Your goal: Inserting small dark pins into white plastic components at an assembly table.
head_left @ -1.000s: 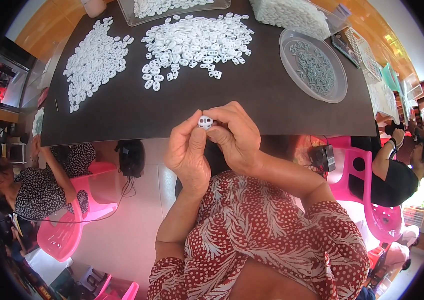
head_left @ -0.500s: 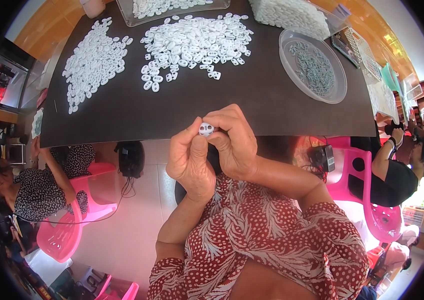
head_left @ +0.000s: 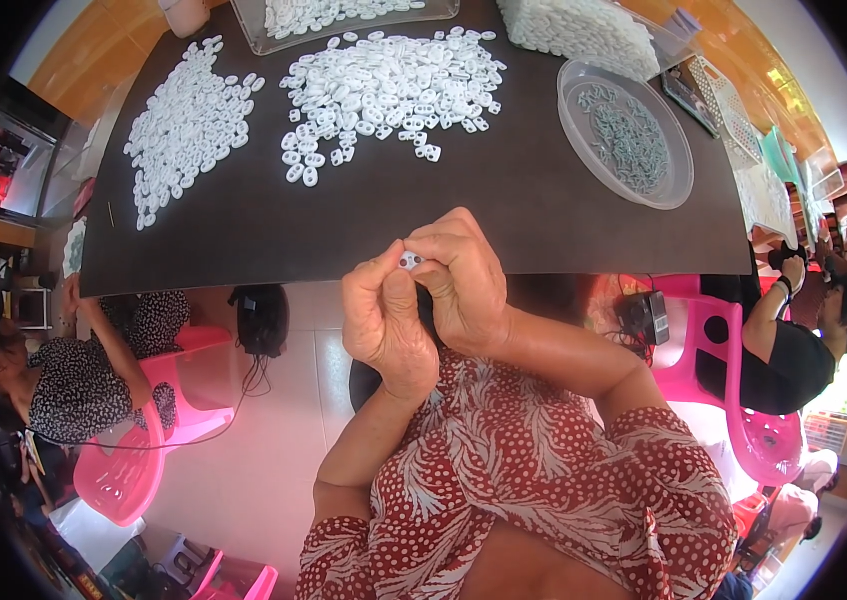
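Note:
Between my fingertips, over the near edge of the dark table, is a small white plastic piece with holes [head_left: 411, 260]. My left hand [head_left: 384, 325] pinches it from the left with thumb and finger. From the other side my right hand [head_left: 464, 285] closes on it, its fingers covering much of the piece. Beyond the hands lies a heap of similar white pieces [head_left: 394, 85], and a second heap of white pieces [head_left: 189, 125] spreads to its left. Small grey-green parts [head_left: 629, 140], too small to make out, fill a round clear tray [head_left: 679, 185] at the right.
The dark table [head_left: 244, 240] reaches away from me. At its far side stand a clear bin [head_left: 264, 40] of white pieces and a packed clear container [head_left: 584, 40]. People sit at both sides, near pink chairs [head_left: 124, 470]. A black device [head_left: 261, 318] is below the table edge.
My fingers have drawn closer together around the white piece, so less of it shows. My left hand has shifted slightly right. The heaps and tray look the same.

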Tool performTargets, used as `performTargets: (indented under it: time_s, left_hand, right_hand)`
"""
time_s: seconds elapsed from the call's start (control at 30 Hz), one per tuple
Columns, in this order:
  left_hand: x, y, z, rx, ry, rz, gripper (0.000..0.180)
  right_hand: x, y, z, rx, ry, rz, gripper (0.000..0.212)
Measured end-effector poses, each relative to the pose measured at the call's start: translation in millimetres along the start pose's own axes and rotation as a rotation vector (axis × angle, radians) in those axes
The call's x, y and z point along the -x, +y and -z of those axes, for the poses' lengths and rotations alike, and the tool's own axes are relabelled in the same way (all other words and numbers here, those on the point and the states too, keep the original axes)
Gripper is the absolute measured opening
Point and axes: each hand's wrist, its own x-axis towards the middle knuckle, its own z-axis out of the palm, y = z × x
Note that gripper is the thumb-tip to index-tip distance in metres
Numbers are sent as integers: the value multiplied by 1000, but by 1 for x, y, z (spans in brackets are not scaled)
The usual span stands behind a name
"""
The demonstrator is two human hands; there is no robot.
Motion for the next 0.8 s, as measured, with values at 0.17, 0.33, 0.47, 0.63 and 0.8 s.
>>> performTargets:
  time_s: [0.17,0.33,0.47,0.63,0.8]
  left_hand:
    - [-9,5,0,-93,-129,132,22]
    - [-46,-4,5,-284,-187,284,20]
    - [-83,-28,-5,-753,-415,-236,22]
    - [-105,-50,-25,-1072,-559,-548,15]
    - [-107,-62,-28,-1127,-638,-531,15]
  right_hand:
    - [-2,2,14,25,-1,-163,23]
    - [-30,24,61,209,-143,-126,10]
    - [-74,47,104,452,-112,-134,9]
    - [-145,88,142,641,40,77,8]
    - [-210,145,183,850,112,-36,15]
